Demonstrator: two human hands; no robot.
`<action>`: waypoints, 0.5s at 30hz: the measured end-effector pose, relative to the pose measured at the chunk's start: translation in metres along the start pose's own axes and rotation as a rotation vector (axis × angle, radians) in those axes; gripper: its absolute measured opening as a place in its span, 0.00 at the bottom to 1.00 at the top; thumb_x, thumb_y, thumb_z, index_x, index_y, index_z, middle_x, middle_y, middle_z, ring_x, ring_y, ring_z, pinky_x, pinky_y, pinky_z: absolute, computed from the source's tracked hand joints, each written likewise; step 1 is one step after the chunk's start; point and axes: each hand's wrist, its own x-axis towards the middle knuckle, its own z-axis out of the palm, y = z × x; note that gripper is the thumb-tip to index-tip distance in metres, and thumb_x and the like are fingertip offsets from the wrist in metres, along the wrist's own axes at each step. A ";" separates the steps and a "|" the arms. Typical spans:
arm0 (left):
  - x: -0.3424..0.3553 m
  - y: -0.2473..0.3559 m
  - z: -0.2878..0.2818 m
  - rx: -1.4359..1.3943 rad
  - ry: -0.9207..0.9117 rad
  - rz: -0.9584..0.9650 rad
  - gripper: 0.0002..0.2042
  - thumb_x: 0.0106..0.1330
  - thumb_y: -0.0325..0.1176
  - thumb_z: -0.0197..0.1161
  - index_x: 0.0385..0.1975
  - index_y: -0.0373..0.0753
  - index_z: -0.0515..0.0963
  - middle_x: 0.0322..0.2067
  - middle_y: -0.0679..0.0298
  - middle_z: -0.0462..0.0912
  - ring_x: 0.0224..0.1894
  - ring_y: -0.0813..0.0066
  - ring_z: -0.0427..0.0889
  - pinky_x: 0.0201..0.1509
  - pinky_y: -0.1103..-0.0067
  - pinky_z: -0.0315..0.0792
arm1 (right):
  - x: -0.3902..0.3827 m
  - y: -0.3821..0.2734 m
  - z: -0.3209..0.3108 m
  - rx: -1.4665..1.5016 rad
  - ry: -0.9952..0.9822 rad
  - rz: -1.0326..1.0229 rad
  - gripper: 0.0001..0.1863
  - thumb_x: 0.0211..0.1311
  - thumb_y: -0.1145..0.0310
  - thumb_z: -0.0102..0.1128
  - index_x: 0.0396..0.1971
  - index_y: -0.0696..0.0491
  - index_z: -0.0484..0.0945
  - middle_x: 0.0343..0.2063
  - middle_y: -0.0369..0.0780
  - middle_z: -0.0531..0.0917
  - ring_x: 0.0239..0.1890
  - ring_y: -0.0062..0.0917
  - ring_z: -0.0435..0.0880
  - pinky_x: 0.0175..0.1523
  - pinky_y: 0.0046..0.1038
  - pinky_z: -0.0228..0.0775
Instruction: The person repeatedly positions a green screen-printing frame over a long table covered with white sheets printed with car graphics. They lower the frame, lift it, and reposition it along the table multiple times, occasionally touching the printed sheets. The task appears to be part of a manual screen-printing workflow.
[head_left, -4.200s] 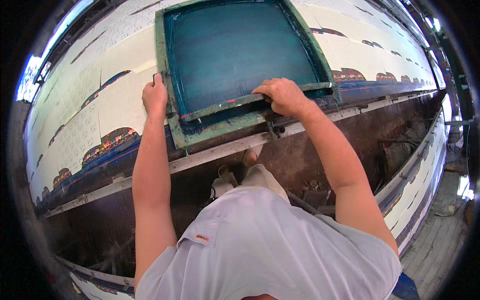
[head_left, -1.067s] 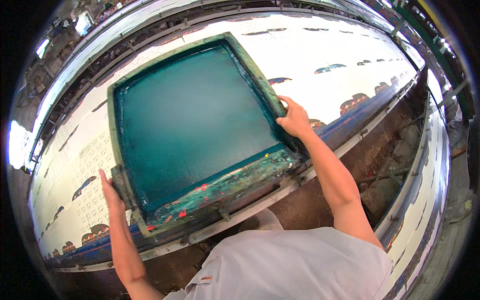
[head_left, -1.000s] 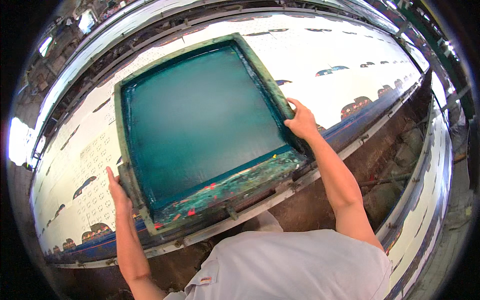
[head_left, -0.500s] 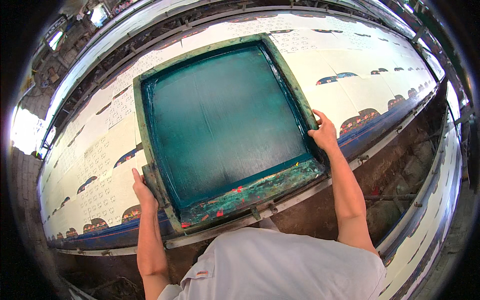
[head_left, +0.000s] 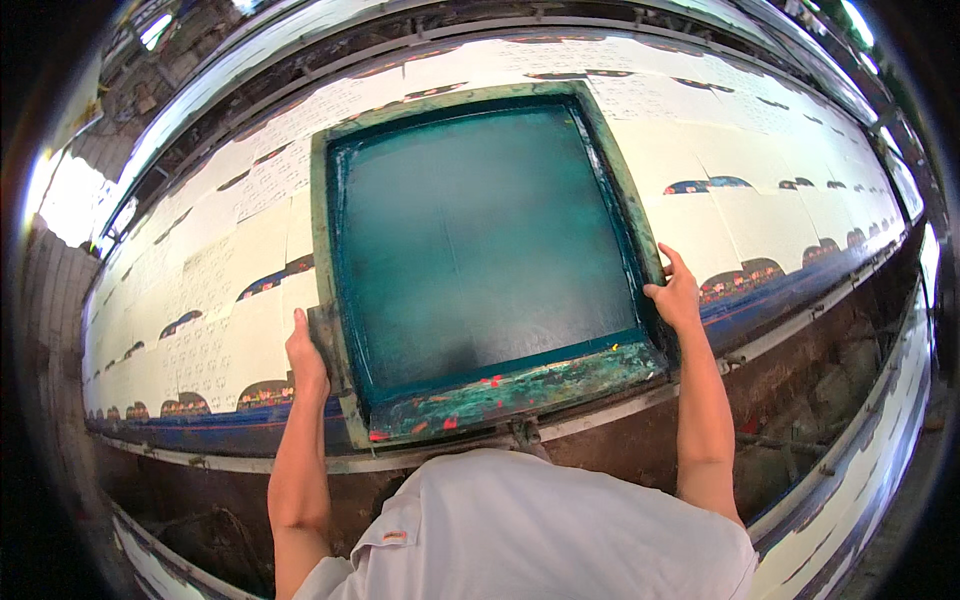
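Observation:
A square screen [head_left: 485, 235] with dark teal mesh and a worn, paint-spattered green frame sits over the long table of pale sheets. My left hand [head_left: 306, 350] grips a dark fitting on the frame’s left side, low down, thumb pointing up. My right hand [head_left: 676, 290] is closed on the right side of the frame, fingers over its outer edge. Red and yellow paint marks show on the wide near bar [head_left: 530, 390].
Cream sheets [head_left: 730, 230] with dark, flower-patterned arches cover the table on both sides. A metal rail [head_left: 790, 333] runs along the near edge above a brown trough. Another long board [head_left: 860, 480] lies at lower right; more rails [head_left: 450, 28] cross behind.
Earlier my right hand held a loose bar across the screen; now both hands grip the frame’s sides. Over the last second the frame has swung straighter and shifted rightward in view.

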 end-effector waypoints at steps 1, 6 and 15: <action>-0.003 0.003 0.004 0.045 0.014 0.005 0.33 0.88 0.58 0.52 0.46 0.28 0.89 0.39 0.59 0.90 0.40 0.71 0.86 0.50 0.70 0.79 | -0.006 -0.009 -0.002 -0.018 -0.012 0.005 0.48 0.54 0.72 0.79 0.78 0.40 0.73 0.52 0.48 0.89 0.53 0.46 0.90 0.61 0.45 0.81; 0.007 -0.011 0.001 0.125 0.096 -0.003 0.34 0.87 0.59 0.55 0.42 0.26 0.88 0.36 0.60 0.88 0.39 0.71 0.81 0.51 0.68 0.75 | -0.055 -0.034 0.008 -0.227 0.084 -0.436 0.38 0.64 0.75 0.73 0.75 0.48 0.75 0.65 0.54 0.82 0.67 0.55 0.80 0.71 0.49 0.74; 0.011 -0.023 0.005 0.334 0.141 0.008 0.40 0.86 0.63 0.51 0.37 0.22 0.87 0.34 0.45 0.89 0.39 0.55 0.84 0.52 0.61 0.75 | -0.198 -0.112 0.044 -0.128 -0.329 -1.026 0.24 0.60 0.71 0.78 0.58 0.49 0.88 0.59 0.45 0.88 0.65 0.45 0.86 0.66 0.47 0.78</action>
